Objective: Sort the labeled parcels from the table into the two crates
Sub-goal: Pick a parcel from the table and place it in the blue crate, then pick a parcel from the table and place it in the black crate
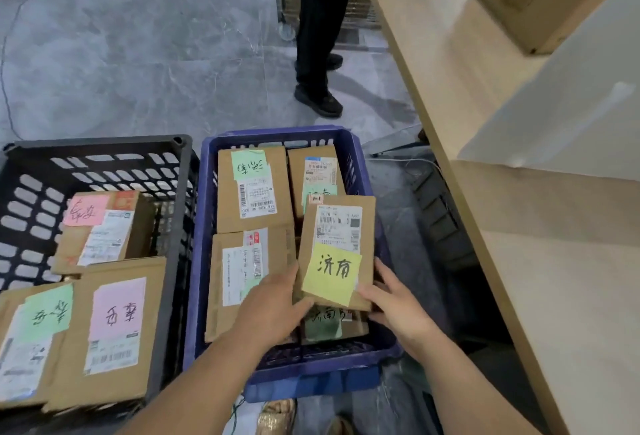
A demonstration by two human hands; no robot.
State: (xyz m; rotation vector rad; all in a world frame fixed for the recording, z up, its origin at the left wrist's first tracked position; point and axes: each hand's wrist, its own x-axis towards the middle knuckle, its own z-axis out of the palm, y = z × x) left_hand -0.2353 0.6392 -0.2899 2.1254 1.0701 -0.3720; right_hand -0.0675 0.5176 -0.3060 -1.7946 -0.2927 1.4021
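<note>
Parcel with the yellow note (337,247) is over the right side of the blue crate (202,244), tipped up a bit on top of the other brown parcels (254,192) packed there. The black crate (180,212) sits just beside it on the left. The left hand (273,303) grips the parcel's near left edge with its fingers tucked under, and the right hand (398,310) pinches the near right corner, fingers (382,270) up along the side. To do this well, I think both hands should lower it flat with the note facing up, then slide out last without bumping the parcels beside it.
</note>
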